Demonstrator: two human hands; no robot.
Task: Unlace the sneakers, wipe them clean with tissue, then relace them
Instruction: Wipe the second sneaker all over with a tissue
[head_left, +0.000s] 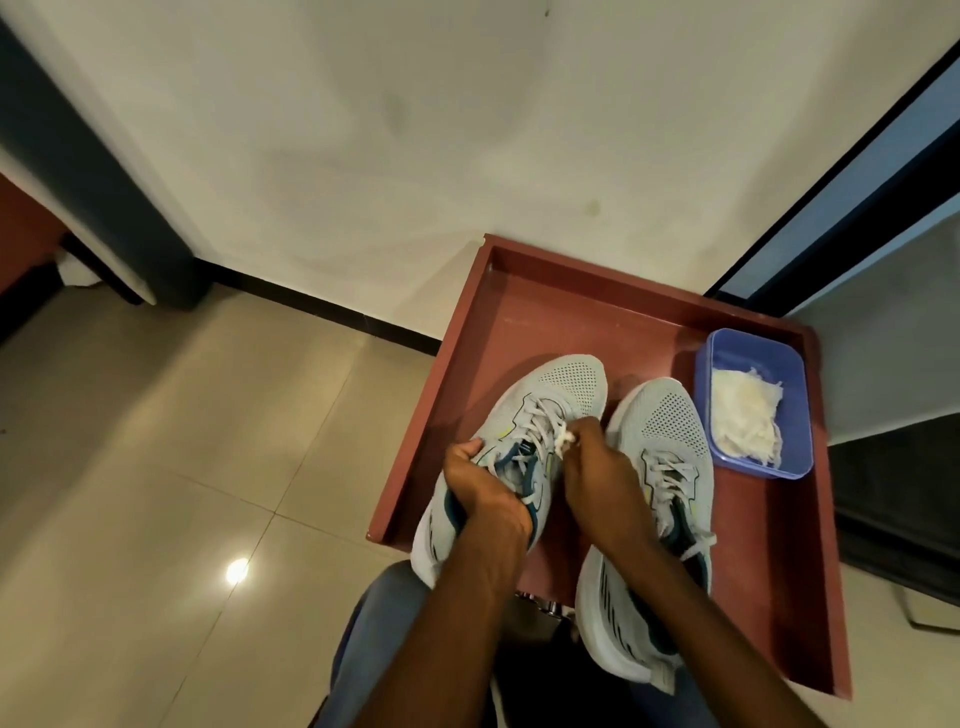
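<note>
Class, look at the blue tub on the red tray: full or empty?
Partly full. The blue tub holds a heap of white tissue, with bare blue floor at its far end.

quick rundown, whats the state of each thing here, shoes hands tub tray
left sneaker: laced, tilted up off the tray, being wiped
right sneaker: laced, flat on the tray, untouched
left hand: grips the left sneaker's collar
right hand: pinches a tissue wad against the laces
blue tub: open, holds tissue
red tray: holds both sneakers and the tub
</note>
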